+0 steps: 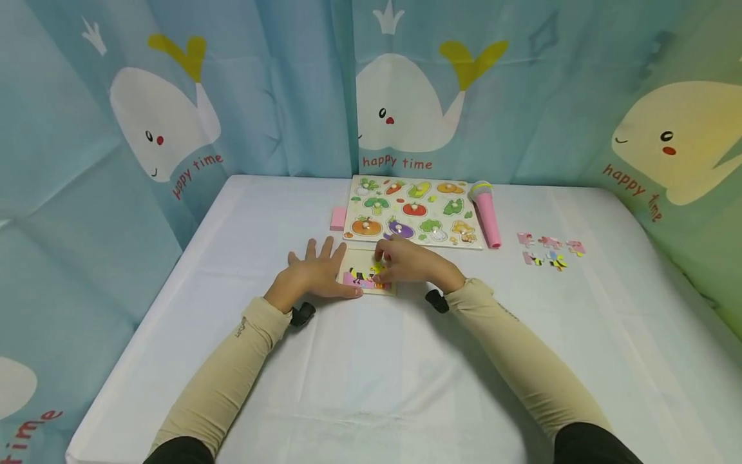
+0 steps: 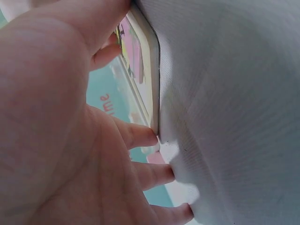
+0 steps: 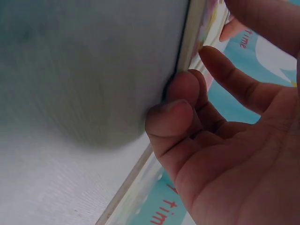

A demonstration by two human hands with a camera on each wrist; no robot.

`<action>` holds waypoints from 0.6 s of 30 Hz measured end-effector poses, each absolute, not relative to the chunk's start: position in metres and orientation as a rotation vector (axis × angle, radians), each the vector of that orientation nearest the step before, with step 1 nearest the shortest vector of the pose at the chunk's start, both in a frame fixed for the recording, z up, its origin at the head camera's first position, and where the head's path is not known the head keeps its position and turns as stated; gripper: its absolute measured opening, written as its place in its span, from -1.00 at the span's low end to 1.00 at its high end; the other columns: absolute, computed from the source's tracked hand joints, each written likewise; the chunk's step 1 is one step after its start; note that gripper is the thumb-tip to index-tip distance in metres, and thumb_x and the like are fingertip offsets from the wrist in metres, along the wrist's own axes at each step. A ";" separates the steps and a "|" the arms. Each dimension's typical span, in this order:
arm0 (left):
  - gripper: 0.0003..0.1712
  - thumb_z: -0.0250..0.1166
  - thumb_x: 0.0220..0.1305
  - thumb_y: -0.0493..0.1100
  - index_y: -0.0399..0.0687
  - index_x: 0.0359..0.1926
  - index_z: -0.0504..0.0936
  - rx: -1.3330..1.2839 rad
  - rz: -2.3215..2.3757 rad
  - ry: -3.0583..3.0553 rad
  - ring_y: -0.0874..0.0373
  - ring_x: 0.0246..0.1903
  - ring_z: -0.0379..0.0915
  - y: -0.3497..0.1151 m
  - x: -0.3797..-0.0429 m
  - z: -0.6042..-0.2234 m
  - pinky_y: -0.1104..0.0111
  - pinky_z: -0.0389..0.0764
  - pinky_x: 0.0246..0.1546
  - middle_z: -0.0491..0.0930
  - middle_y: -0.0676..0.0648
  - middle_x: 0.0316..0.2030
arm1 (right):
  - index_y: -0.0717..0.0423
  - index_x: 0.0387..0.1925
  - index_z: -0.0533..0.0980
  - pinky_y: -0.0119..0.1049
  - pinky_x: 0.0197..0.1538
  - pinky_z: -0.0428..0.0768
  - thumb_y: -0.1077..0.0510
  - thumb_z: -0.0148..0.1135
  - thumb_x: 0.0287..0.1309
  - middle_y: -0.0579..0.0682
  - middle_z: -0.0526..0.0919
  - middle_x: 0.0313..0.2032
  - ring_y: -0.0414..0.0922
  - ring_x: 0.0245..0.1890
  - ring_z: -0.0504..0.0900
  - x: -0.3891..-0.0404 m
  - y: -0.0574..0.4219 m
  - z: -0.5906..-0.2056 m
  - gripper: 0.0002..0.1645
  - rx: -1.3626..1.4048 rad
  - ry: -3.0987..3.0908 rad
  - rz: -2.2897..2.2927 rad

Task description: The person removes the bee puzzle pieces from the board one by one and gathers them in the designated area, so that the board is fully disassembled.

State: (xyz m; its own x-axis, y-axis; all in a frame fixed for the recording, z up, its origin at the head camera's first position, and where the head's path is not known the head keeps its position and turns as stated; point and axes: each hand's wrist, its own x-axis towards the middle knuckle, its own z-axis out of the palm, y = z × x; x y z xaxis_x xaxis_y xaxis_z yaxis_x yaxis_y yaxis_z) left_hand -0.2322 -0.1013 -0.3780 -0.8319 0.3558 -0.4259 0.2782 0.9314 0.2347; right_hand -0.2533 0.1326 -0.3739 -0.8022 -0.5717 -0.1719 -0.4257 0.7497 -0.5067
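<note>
The left hand [image 1: 315, 274], fingers spread, rests its thumb along the near edge of the small, pale wooden puzzle board [image 1: 356, 258], probably steadying it on the white-covered table [image 1: 348, 386]. The right hand [image 1: 413, 261] bends over the board's other side, thumb and index apart; whether it pinches a piece, I cannot tell. Beyond lie a cream vegetable peg board [image 1: 437, 212], a pink microphone [image 1: 489, 222] and, rightward, loose pink jigsaw pieces [image 1: 550, 243].

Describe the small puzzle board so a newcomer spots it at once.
On the white table, find the wide vegetable board at the far side. Just nearer, between the left hand and right hand, lies the small puzzle board. Its pink, yellow and black pieces set it apart from the knobbed vegetable board.
</note>
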 end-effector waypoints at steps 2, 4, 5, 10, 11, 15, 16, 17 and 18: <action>0.37 0.23 0.33 0.57 -0.05 0.76 -0.25 0.451 0.225 2.611 -0.42 0.63 -0.54 -0.101 -0.233 -0.378 -0.54 -0.27 0.41 -0.42 -0.25 0.71 | 0.23 0.04 0.58 -0.07 0.02 0.53 0.09 0.55 0.29 0.12 0.54 -0.09 0.02 -0.08 0.49 -0.253 0.132 -0.374 -0.57 -0.772 2.640 -0.643; 0.38 0.24 0.33 0.57 -0.05 0.76 -0.25 0.446 0.224 2.610 -0.42 0.63 -0.54 -0.102 -0.234 -0.379 -0.54 -0.27 0.40 -0.42 -0.25 0.71 | 0.25 0.02 0.57 -0.08 0.02 0.52 0.10 0.54 0.30 0.11 0.54 -0.11 0.01 -0.10 0.48 -0.252 0.130 -0.374 -0.58 -0.766 2.642 -0.641; 0.39 0.24 0.31 0.59 -0.05 0.76 -0.24 0.447 0.217 2.614 -0.42 0.63 -0.54 -0.102 -0.237 -0.382 -0.55 -0.27 0.39 -0.41 -0.26 0.71 | 0.25 0.02 0.57 -0.09 0.01 0.51 0.10 0.54 0.31 0.10 0.54 -0.12 0.00 -0.10 0.47 -0.252 0.130 -0.374 -0.58 -0.764 2.640 -0.640; 0.45 0.21 0.24 0.67 -0.01 0.76 -0.27 0.435 0.190 2.619 -0.42 0.63 -0.55 -0.104 -0.248 -0.401 -0.56 -0.25 0.38 -0.44 -0.24 0.71 | 0.28 0.01 0.54 -0.13 -0.03 0.48 0.13 0.54 0.31 0.08 0.51 -0.15 -0.02 -0.13 0.45 -0.253 0.127 -0.376 -0.57 -0.758 2.630 -0.653; 0.46 0.20 0.23 0.68 0.01 0.76 -0.29 0.432 0.185 2.618 -0.42 0.63 -0.55 -0.105 -0.251 -0.405 -0.56 -0.25 0.38 -0.45 -0.23 0.71 | 0.28 0.01 0.53 -0.14 -0.03 0.47 0.13 0.54 0.31 0.08 0.50 -0.15 -0.02 -0.13 0.44 -0.253 0.127 -0.377 -0.57 -0.760 2.630 -0.655; 0.47 0.20 0.22 0.69 0.05 0.76 -0.33 0.426 0.179 2.608 -0.42 0.63 -0.59 -0.106 -0.258 -0.411 -0.56 -0.25 0.39 -0.50 -0.21 0.71 | 0.28 0.01 0.51 -0.14 -0.04 0.46 0.16 0.55 0.30 0.08 0.49 -0.16 -0.03 -0.14 0.43 -0.253 0.127 -0.378 -0.56 -0.768 2.640 -0.685; 0.47 0.20 0.22 0.69 0.06 0.76 -0.34 0.425 0.179 2.606 -0.42 0.62 -0.59 -0.107 -0.259 -0.412 -0.56 -0.24 0.38 -0.50 -0.20 0.71 | 0.27 0.01 0.50 -0.14 -0.05 0.46 0.17 0.55 0.29 0.08 0.50 -0.16 -0.03 -0.15 0.43 -0.252 0.127 -0.379 -0.57 -0.773 2.643 -0.694; 0.47 0.20 0.21 0.70 0.07 0.76 -0.34 0.425 0.180 2.607 -0.42 0.62 -0.59 -0.107 -0.260 -0.413 -0.57 -0.24 0.38 -0.50 -0.20 0.71 | 0.27 0.00 0.50 -0.14 -0.05 0.46 0.18 0.55 0.29 0.08 0.50 -0.17 -0.03 -0.16 0.43 -0.252 0.128 -0.379 -0.57 -0.779 2.646 -0.703; 0.47 0.20 0.21 0.70 0.07 0.76 -0.33 0.426 0.181 2.609 -0.42 0.62 -0.59 -0.107 -0.260 -0.414 -0.57 -0.24 0.38 -0.50 -0.20 0.71 | 0.27 0.00 0.50 -0.14 -0.06 0.46 0.19 0.56 0.28 0.08 0.50 -0.17 -0.03 -0.17 0.43 -0.252 0.128 -0.379 -0.57 -0.785 2.647 -0.715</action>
